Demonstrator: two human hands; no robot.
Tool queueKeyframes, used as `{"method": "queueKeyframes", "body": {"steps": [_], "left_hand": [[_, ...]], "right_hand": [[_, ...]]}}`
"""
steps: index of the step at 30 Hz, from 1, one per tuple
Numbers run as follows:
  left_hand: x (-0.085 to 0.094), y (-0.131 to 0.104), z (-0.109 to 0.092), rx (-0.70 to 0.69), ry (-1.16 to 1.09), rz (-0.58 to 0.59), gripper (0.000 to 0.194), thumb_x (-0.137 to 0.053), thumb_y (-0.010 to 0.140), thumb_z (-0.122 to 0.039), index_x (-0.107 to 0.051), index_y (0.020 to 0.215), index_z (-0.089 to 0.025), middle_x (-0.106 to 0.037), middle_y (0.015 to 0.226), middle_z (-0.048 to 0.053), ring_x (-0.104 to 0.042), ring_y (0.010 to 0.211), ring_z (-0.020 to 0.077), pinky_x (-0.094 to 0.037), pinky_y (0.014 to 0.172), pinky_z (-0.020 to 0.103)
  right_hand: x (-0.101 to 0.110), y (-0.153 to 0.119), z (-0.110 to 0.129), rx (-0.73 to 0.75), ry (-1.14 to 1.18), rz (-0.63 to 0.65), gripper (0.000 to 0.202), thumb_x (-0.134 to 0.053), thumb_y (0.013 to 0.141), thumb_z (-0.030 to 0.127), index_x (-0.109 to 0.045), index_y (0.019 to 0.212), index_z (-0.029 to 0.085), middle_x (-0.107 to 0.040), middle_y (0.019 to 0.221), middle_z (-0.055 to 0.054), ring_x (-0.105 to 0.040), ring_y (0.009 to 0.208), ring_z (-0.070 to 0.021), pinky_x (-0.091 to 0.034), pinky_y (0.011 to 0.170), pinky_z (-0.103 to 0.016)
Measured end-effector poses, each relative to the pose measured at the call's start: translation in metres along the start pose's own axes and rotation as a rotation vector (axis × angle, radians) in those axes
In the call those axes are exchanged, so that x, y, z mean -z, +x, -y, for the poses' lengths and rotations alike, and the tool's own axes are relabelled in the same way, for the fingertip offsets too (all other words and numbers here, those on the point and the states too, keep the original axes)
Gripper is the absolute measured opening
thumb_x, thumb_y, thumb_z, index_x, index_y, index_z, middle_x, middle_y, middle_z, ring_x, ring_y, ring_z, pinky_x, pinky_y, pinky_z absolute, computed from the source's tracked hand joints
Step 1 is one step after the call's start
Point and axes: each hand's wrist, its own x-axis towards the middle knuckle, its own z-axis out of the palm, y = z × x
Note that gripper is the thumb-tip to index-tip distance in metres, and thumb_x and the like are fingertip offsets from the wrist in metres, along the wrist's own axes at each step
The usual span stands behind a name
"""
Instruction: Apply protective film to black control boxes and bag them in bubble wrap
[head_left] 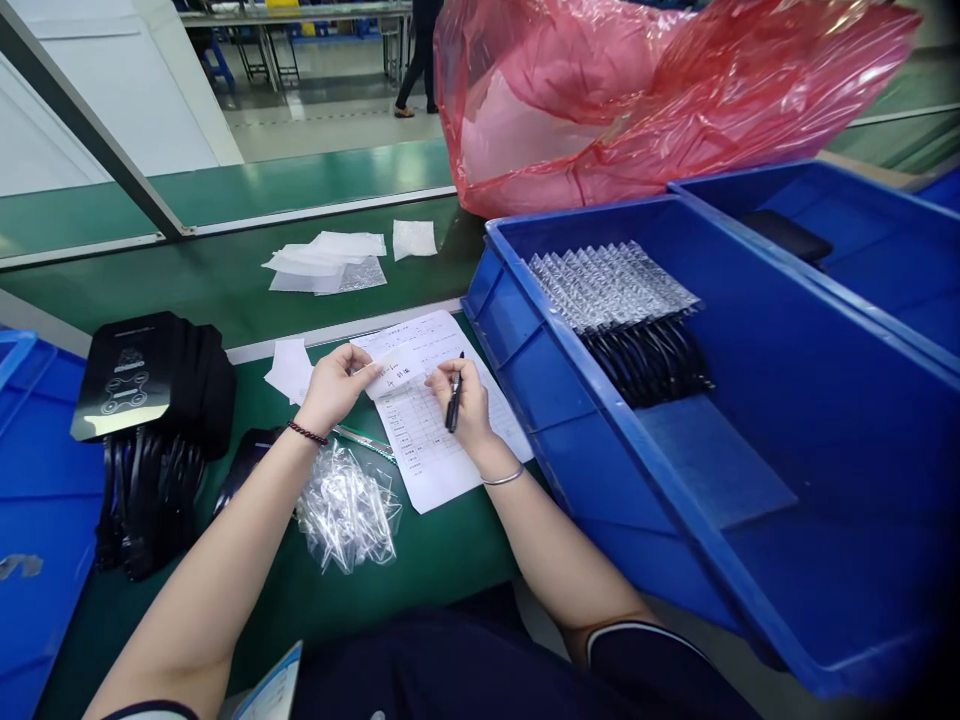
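My left hand (339, 382) pinches the left edge of a small white paper slip (397, 374) with handwriting on it. The slip lies over a printed form (435, 450) with a table of rows and columns. In my right hand (466, 402) is a black pen (454, 400), its fingers wrapped round it beside the slip's right edge. A crumpled heap of clear plastic bags (351, 510) sits below my left hand. Under the left forearm, a green-and-white strip (366, 440) and a dark packet (246, 462) are partly hidden.
Black boxed items with cables (142, 400) stack at left, by a blue bin (45, 500). A large blue crate (600, 480) on the right holds bubble-wrapped cables (652, 360). Behind it rises a red plastic bag (660, 110). White foam sheets (322, 262) lie at the back; a person (420, 55) stands beyond.
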Motion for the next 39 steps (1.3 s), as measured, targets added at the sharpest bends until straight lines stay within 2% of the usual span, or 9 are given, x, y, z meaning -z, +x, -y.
{"method": "queueKeyframes", "body": {"steps": [3, 6, 8, 11, 14, 18, 22, 25, 39], "left_hand": [[-0.011, 0.001, 0.007, 0.025, 0.069, 0.064, 0.021, -0.066, 0.074, -0.037, -0.056, 0.074, -0.019, -0.060, 0.074, 0.001, -0.053, 0.069, 0.0148, -0.040, 0.062, 0.027], [-0.025, 0.003, 0.012, 0.062, 0.148, 0.132, 0.018, -0.067, 0.072, -0.034, -0.057, 0.070, -0.019, -0.063, 0.073, 0.002, -0.055, 0.068, 0.0170, -0.039, 0.061, 0.028], [-0.032, 0.003, 0.014, 0.087, 0.203, 0.144, 0.016, -0.067, 0.072, -0.032, -0.057, 0.069, -0.020, -0.064, 0.073, 0.003, -0.057, 0.069, 0.0188, -0.039, 0.061, 0.029], [-0.039, 0.003, 0.014, 0.113, 0.280, 0.136, 0.016, -0.067, 0.071, -0.033, -0.055, 0.069, -0.021, -0.064, 0.076, 0.003, -0.058, 0.072, 0.0211, -0.038, 0.062, 0.031], [-0.042, 0.001, 0.011, 0.136, 0.345, 0.131, 0.023, -0.068, 0.070, -0.038, -0.052, 0.070, -0.022, -0.064, 0.076, 0.003, -0.057, 0.071, 0.0223, -0.035, 0.059, 0.031], [-0.047, -0.002, 0.008, 0.163, 0.423, 0.121, 0.026, -0.069, 0.070, -0.039, -0.048, 0.071, -0.023, -0.063, 0.075, 0.004, -0.055, 0.069, 0.0232, -0.031, 0.055, 0.031], [-0.051, -0.003, 0.007, 0.172, 0.467, 0.119, 0.024, -0.067, 0.071, -0.037, -0.047, 0.072, -0.023, -0.063, 0.076, 0.004, -0.055, 0.070, 0.0240, -0.029, 0.055, 0.031], [-0.052, -0.003, 0.008, 0.163, 0.498, 0.124, 0.024, -0.066, 0.072, -0.037, -0.046, 0.072, -0.023, -0.063, 0.076, 0.004, -0.055, 0.069, 0.0239, -0.027, 0.054, 0.031], [-0.053, -0.003, 0.011, 0.150, 0.528, 0.136, 0.024, -0.066, 0.076, -0.036, -0.047, 0.074, -0.022, -0.061, 0.075, 0.004, -0.055, 0.070, 0.0235, -0.027, 0.055, 0.031]], "right_hand": [[0.005, 0.004, 0.000, 0.008, 0.047, -0.055, 0.045, -0.037, 0.096, 0.055, -0.050, 0.118, 0.018, -0.063, 0.074, -0.001, -0.053, 0.055, -0.0128, -0.045, 0.056, -0.027], [0.009, 0.007, -0.004, 0.015, 0.099, -0.064, 0.051, -0.031, 0.097, 0.058, -0.059, 0.112, 0.019, -0.059, 0.073, -0.001, -0.046, 0.051, -0.0111, -0.040, 0.049, -0.026], [0.011, 0.006, -0.006, -0.018, 0.111, -0.014, 0.047, -0.034, 0.097, 0.055, -0.065, 0.101, 0.019, -0.059, 0.072, -0.001, -0.045, 0.050, -0.0105, -0.038, 0.048, -0.026], [0.012, 0.004, -0.007, -0.072, 0.066, 0.074, 0.028, -0.051, 0.092, 0.041, -0.067, 0.096, 0.019, -0.061, 0.073, -0.001, -0.049, 0.053, -0.0107, -0.042, 0.052, -0.026], [0.011, 0.002, -0.007, -0.083, 0.007, 0.152, 0.016, -0.056, 0.084, 0.029, -0.067, 0.091, 0.019, -0.063, 0.072, 0.000, -0.056, 0.061, -0.0132, -0.047, 0.061, -0.028], [0.009, 0.001, -0.010, -0.033, -0.020, 0.207, 0.015, -0.052, 0.084, 0.025, -0.065, 0.078, 0.019, -0.062, 0.065, 0.001, -0.059, 0.065, -0.0148, -0.048, 0.065, -0.029], [0.007, -0.001, -0.014, 0.002, -0.095, 0.155, 0.008, -0.055, 0.078, 0.020, -0.058, 0.071, 0.020, -0.055, 0.058, 0.004, -0.050, 0.052, -0.0118, -0.040, 0.054, -0.026], [0.006, -0.003, -0.016, 0.041, -0.173, 0.126, 0.014, -0.056, 0.075, 0.020, -0.051, 0.062, 0.021, -0.047, 0.053, 0.005, -0.043, 0.049, -0.0104, -0.036, 0.051, -0.025], [0.003, -0.004, -0.015, 0.085, -0.205, 0.153, 0.015, -0.054, 0.076, 0.017, -0.051, 0.062, 0.020, -0.047, 0.054, 0.005, -0.044, 0.051, -0.0105, -0.036, 0.051, -0.026]]}}
